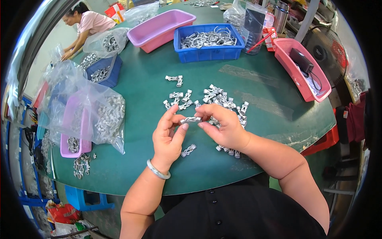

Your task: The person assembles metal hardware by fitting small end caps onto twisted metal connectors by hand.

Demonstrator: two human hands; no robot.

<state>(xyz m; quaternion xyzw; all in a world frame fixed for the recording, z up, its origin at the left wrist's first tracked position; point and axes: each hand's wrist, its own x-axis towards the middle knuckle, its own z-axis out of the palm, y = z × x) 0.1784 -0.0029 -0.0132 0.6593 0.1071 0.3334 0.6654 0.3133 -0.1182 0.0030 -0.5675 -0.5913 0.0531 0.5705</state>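
Between both hands, above the near part of the table, is a small coiled cord piece [191, 119] with whitish loops and silver-grey ends. My left hand [165, 137] pinches its left end between thumb and fingers. At the other end, the thumb and fingertips of my right hand [226, 126] close on it. Similar coiled pieces lie loose just beyond my fingers, with a denser heap [215, 93] partly hidden behind my right hand. One single piece [188, 150] rests on the green table [159, 181] between my forearms.
A blue bin of metal rings [209, 55] and a pink tub [147, 49] stand at the back. Clear bags of small parts [107, 115] and a pink basin [63, 147] crowd the left. At right sits a pink basket [308, 93] holding a black adapter. Another person [91, 22] works far left.
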